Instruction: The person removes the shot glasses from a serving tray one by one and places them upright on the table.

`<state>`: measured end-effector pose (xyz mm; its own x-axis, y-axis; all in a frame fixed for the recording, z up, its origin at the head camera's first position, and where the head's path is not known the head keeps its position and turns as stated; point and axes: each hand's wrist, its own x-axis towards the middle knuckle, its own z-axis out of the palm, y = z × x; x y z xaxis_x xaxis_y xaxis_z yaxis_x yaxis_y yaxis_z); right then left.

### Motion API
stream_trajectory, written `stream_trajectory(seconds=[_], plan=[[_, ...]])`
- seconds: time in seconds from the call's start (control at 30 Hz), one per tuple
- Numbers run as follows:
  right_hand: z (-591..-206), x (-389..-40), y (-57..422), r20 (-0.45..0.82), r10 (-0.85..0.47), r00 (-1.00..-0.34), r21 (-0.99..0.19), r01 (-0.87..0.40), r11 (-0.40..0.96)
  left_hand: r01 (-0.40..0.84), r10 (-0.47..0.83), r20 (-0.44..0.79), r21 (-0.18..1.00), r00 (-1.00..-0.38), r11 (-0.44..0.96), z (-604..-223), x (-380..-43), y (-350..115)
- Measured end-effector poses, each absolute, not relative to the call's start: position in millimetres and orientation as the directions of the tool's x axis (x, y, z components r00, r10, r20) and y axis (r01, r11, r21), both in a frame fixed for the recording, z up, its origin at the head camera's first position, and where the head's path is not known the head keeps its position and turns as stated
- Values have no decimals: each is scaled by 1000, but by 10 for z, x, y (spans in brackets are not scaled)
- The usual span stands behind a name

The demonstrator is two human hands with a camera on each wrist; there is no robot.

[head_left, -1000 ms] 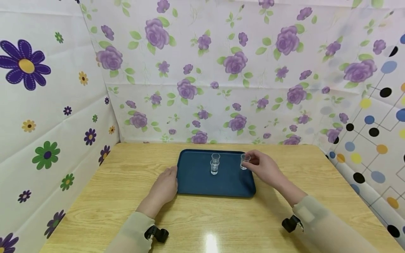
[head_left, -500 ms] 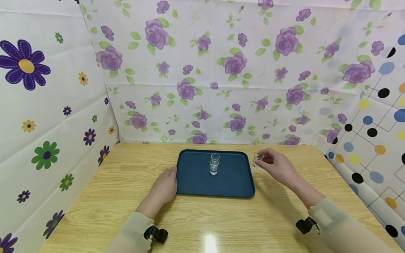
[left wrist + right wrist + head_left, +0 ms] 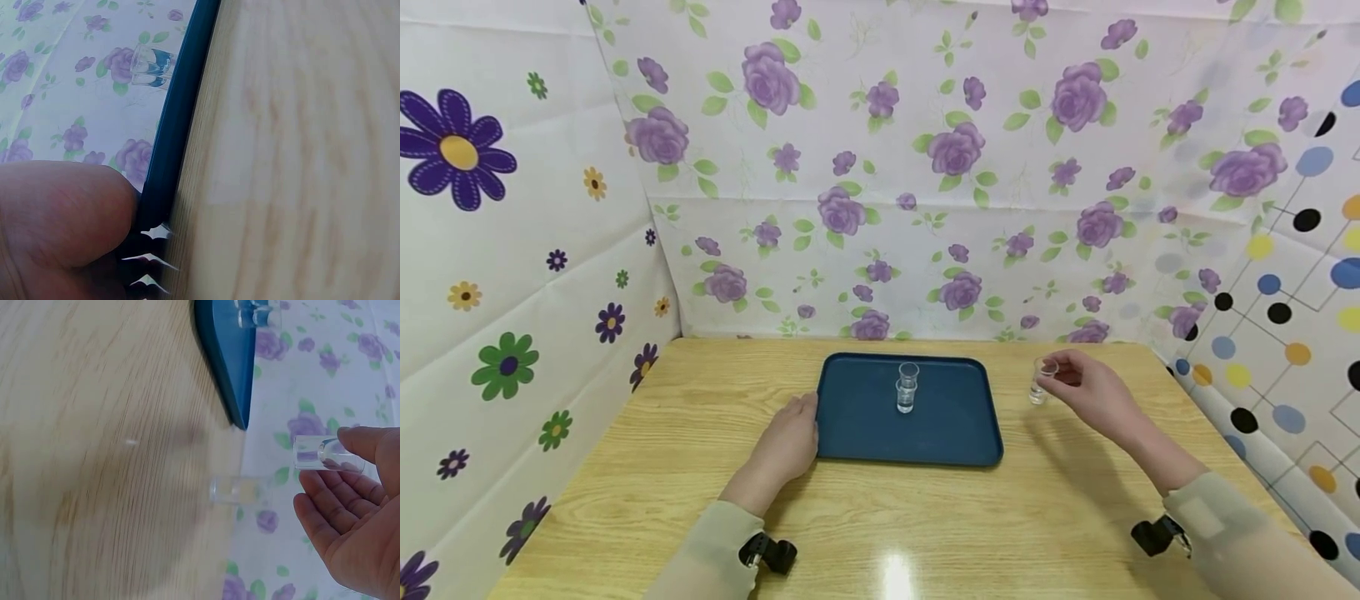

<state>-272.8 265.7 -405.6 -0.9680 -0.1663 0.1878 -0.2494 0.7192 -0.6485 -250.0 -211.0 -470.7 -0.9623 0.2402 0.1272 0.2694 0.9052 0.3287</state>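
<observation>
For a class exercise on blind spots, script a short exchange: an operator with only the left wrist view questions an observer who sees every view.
Operator: I see the left hand at the rim of the tray. What is the right hand doing?
Observer: It is holding a small clear glass.
Operator: Is that glass over the tray?
Observer: No, it is past the tray's right end, over the table.
</observation>
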Motion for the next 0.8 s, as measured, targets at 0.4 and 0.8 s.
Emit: stream_trajectory(seconds=[0.4, 0.8], plan=[[-4090, -2744, 3017, 182, -135, -974, -610, -219, 761, 253, 231, 103, 346, -967, 904, -4699, -2502, -2116], [-4201, -2784, 3251, 130, -116, -985, -615, -172, 770, 256, 233, 108, 344, -966, 903, -4687, -2504, -2110]])
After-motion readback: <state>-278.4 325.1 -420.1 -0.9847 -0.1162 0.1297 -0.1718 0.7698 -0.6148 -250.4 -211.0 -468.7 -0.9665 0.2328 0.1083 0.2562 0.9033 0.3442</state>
